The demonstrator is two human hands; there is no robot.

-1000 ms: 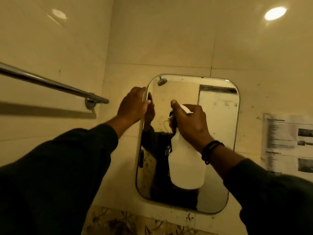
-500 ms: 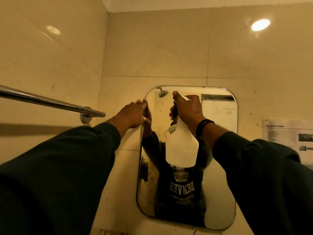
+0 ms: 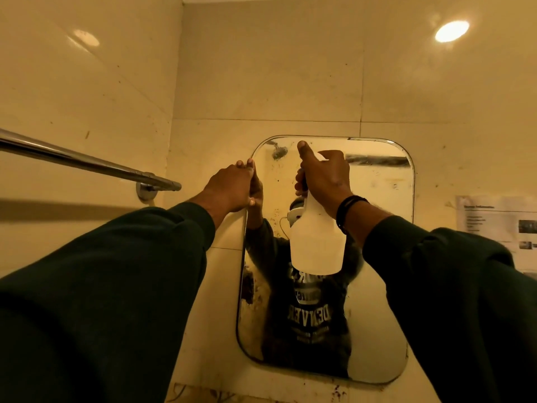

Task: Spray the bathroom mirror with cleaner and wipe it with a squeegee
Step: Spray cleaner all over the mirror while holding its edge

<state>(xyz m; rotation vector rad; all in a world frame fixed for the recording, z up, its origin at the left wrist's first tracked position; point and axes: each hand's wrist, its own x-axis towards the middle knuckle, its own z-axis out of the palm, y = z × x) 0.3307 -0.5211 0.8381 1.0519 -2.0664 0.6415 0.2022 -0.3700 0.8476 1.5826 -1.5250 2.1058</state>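
Bottle (image 3: 316,242), white and opaque so its contents cannot be told, is hanging before the mirror (image 3: 377,257), right hand (image 3: 325,178) gripping its sprayer; left hand (image 3: 232,186) is gripping the mirror's upper left edge.

A chrome towel rail (image 3: 87,164) runs along the tiled wall (image 3: 267,77). A ceiling light (image 3: 452,31) glows above it; a printed paper notice (image 3: 497,219) is taped far right of the rail.

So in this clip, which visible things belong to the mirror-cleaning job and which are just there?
Job:
- mirror
- spray bottle, gripped by the right hand
- left hand, holding the mirror's left edge

Just there:
- towel rail
- paper notice on the wall
- ceiling light

No squeegee is visible.
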